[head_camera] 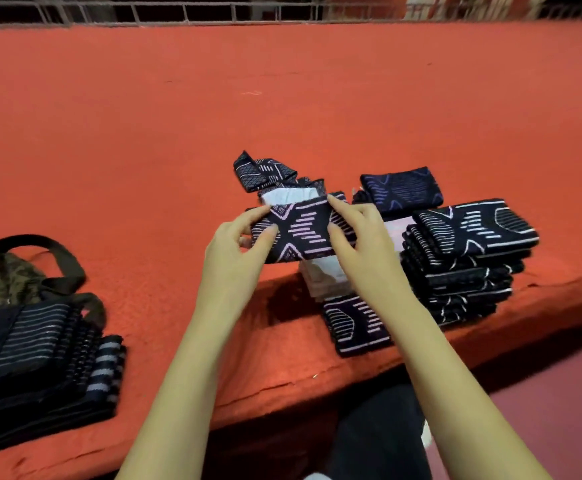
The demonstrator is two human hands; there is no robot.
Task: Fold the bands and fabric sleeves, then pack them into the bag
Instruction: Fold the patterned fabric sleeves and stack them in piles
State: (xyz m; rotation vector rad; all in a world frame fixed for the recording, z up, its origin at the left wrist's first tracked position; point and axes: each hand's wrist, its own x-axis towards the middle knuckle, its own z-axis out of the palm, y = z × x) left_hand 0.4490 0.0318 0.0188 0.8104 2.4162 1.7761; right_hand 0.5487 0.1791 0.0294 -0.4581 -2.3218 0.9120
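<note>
Hands meet mid-table over red cloth (pixel 282 98): left hand (pixel 237 244) & right hand (pixel 362 233) each pinch the patterned sleeve (pixel 300 230), w/ folded stack (pixel 466 258) just right, bag (pixel 23 271) far left beside another folded pile (pixel 40 358).

No readable text, label, brand or number anywhere. Dark knitted fabric sleeves (pixel 469 233) carry only pale woven stripes, triangles and curves, no letters.
</note>
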